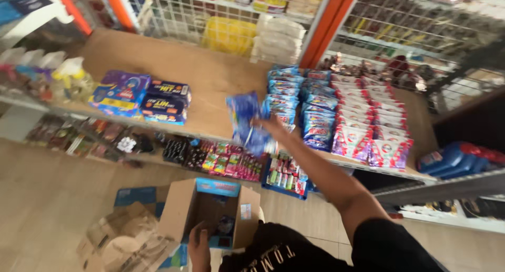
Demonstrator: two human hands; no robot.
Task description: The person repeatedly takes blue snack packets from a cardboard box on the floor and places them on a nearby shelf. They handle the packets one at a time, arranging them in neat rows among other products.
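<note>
The right hand (271,126) grips blue packets (247,119) raised toward the matching rows (284,96) on the shelf (210,77), while the left hand (199,245) clasps the open box (210,209) rim, steadying it.

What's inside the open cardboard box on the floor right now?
Inside the open brown cardboard box, the left hand reaches toward one dark blue packet lying at the bottom. The near wall and the arm cover the rest, so any other contents cannot be seen.
</note>
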